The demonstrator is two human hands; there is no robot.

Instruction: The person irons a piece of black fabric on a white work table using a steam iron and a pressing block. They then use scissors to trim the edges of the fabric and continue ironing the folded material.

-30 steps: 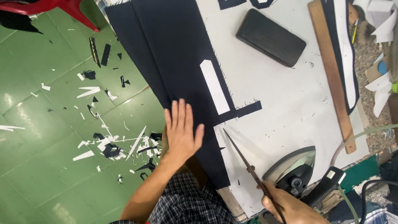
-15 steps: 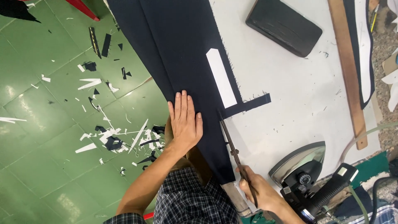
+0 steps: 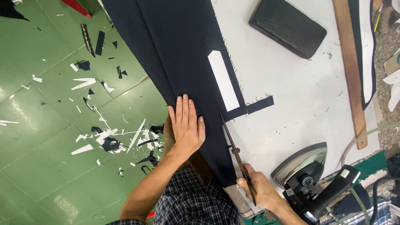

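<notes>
The fingers (image 3: 182, 109) of the left hand (image 3: 186, 127) lie straight and close together, palm down, pressing flat on the dark navy fabric (image 3: 179, 54) near its lower end, with the thumb spread toward the cloth's right edge. The fingers (image 3: 246, 171) of the right hand (image 3: 260, 189) are curled shut around the handles of a pair of scissors (image 3: 234, 151), whose slim blades point up and away from the person along the right edge of the fabric, with the tip just beside the thumb of the left hand. Whether the blades are parted is hard to tell from this angle.

The fabric runs lengthwise from the top of the view down to the near edge of the white table (image 3: 300, 104), and its left part overhangs the green floor (image 3: 46, 146). A lengthwise fold or seam line shows down its left half. A white strip with a pointed upper end (image 3: 223, 81) lies on the cloth near its right edge, and a short dark band (image 3: 254, 106) sticks out sideways from the cloth onto the table just below it.

To the right of the right hand an iron (image 3: 306, 175) rests on the table. Farther up lie a dark rectangular block (image 3: 287, 27) and a long wooden ruler (image 3: 351, 71). White and dark offcuts (image 3: 108, 139) litter the floor.
</notes>
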